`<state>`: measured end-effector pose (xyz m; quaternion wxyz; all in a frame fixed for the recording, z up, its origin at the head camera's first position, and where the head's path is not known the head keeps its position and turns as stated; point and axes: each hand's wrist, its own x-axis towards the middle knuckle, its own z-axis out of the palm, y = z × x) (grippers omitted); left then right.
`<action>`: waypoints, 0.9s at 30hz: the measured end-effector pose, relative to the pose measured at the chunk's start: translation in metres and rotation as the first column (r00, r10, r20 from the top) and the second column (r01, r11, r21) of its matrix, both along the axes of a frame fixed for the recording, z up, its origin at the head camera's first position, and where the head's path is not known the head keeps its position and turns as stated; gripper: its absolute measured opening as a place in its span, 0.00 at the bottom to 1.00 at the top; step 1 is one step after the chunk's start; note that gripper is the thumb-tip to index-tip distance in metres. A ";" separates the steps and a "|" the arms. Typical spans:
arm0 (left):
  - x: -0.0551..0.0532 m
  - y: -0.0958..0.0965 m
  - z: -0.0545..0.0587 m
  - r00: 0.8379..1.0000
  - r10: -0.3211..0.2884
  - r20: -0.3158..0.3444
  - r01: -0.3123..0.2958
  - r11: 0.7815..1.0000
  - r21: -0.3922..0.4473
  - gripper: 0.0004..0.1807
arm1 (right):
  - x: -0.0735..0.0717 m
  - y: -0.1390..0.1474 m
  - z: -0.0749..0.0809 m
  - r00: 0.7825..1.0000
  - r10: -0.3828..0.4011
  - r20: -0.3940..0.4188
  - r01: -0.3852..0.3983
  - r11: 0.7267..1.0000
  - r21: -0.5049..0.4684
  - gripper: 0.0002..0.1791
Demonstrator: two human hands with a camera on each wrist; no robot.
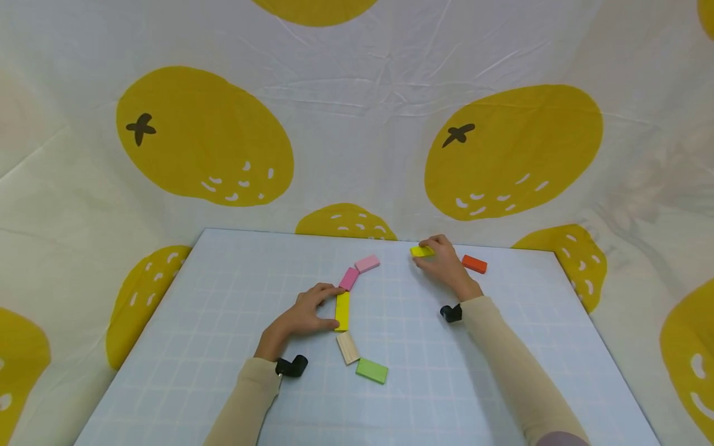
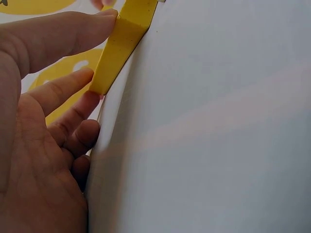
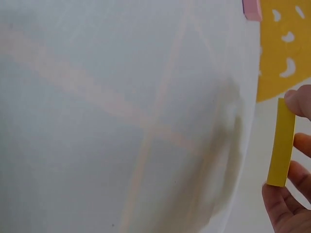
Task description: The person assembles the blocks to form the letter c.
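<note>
A curved row of flat rectangular blocks lies across the middle of the table. In it, a yellow block [image 1: 343,311] lies under my left hand [image 1: 304,313], whose thumb and finger pinch its two ends; the left wrist view shows this block [image 2: 124,41] tilted by the camera angle. Farther right, my right hand [image 1: 440,260] grips another yellow block [image 1: 422,251] by its ends; in the right wrist view that block [image 3: 281,145] is held off the table. A dark pink block [image 1: 349,279] and a light pink block [image 1: 367,264] continue the row towards the back.
Below the left hand's block lie a plain wood block [image 1: 348,348] and a green block [image 1: 372,370]. A red-orange block [image 1: 474,264] lies right of the right hand. Behind the pale checked table [image 1: 234,266] hangs a cloth [image 1: 357,124] with yellow fruit prints.
</note>
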<state>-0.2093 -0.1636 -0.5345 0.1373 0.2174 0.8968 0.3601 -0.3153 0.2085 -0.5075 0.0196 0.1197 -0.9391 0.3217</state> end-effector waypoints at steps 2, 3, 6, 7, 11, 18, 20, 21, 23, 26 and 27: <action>0.000 0.000 0.000 1.000 -0.001 0.001 0.001 1.000 -0.001 0.39 | 0.000 -0.002 0.000 1.000 0.011 -0.014 -0.011 1.000 -0.006 0.24; 0.000 0.001 0.000 1.000 0.000 0.002 0.000 1.000 -0.003 0.39 | 0.000 -0.003 0.001 1.000 0.015 -0.020 -0.015 1.000 -0.007 0.24; 0.000 0.001 0.001 1.000 0.003 0.003 -0.003 1.000 -0.010 0.39 | 0.001 -0.006 0.001 0.999 0.020 -0.030 -0.020 1.000 -0.002 0.24; 0.000 0.001 0.001 1.000 0.005 0.004 -0.005 1.000 -0.012 0.39 | 0.001 -0.007 0.001 0.999 0.020 -0.031 -0.020 1.000 0.000 0.24; 0.000 0.001 0.001 1.000 0.012 0.009 -0.012 1.000 -0.013 0.39 | 0.000 -0.010 0.001 1.000 0.016 -0.027 -0.015 1.000 0.014 0.24; 0.000 0.001 0.002 1.000 0.010 0.016 -0.009 1.000 -0.016 0.39 | -0.001 -0.014 0.000 1.000 0.009 -0.009 -0.009 1.000 0.022 0.24; 0.000 0.001 0.002 1.000 0.012 0.016 -0.011 1.000 -0.015 0.39 | -0.001 -0.014 0.000 1.000 0.011 -0.009 -0.011 1.000 0.026 0.25; 0.000 0.001 0.002 1.000 0.013 0.016 -0.013 1.000 -0.015 0.39 | -0.002 -0.015 -0.001 1.000 0.013 -0.010 -0.013 1.000 0.028 0.25; 0.001 0.001 0.002 1.000 0.016 0.016 -0.016 1.000 -0.011 0.39 | -0.002 -0.015 -0.002 1.000 0.017 -0.012 -0.017 0.999 0.027 0.24; 0.001 0.001 0.002 1.000 0.014 0.013 -0.014 1.000 -0.006 0.39 | -0.002 -0.015 -0.003 1.000 0.018 -0.009 -0.018 1.000 0.023 0.24; 0.001 0.001 0.001 1.000 0.013 0.013 -0.013 1.000 -0.006 0.39 | -0.002 -0.016 -0.004 1.000 0.020 -0.010 -0.019 1.000 0.017 0.24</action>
